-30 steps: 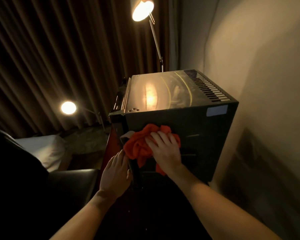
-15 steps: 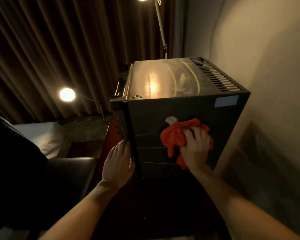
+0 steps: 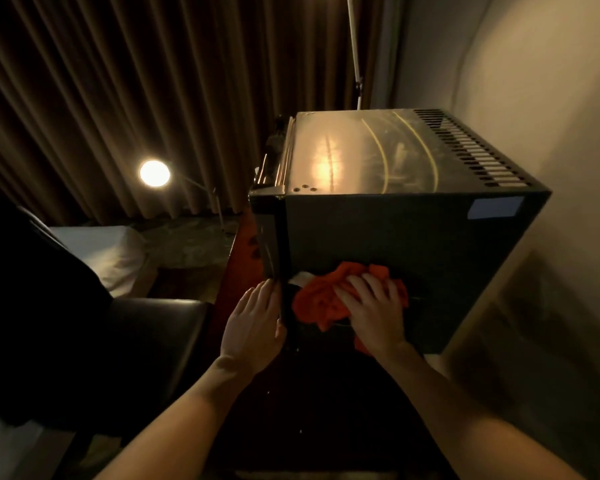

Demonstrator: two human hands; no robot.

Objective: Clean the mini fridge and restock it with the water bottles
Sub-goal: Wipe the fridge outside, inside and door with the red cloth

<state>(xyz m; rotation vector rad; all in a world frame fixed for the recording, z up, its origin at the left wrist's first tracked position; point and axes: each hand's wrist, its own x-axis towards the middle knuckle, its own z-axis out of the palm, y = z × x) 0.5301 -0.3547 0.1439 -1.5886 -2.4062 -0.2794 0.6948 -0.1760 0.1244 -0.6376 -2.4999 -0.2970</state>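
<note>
A black mini fridge [image 3: 430,244] stands on a dark surface beside the wall, seen from above at its side panel. Its shiny top reflects a lamp. My right hand [image 3: 373,311] presses a crumpled orange cloth [image 3: 321,301] flat against the lower part of the side panel. My left hand [image 3: 253,323] rests with fingers straight against the fridge's front left corner edge, holding nothing. No water bottles are in view.
A beige wall [image 3: 534,98] stands close on the right. Brown curtains [image 3: 118,81] hang behind. A floor lamp pole [image 3: 355,57] rises behind the fridge, and a lit round lamp [image 3: 154,173] glows at left. A dark leather chair [image 3: 146,337] and white bedding [image 3: 101,251] lie left.
My right hand has slid the orange cloth back leftward and lower on the side panel. The left hand has stayed on the corner edge. The camera view tilted down.
</note>
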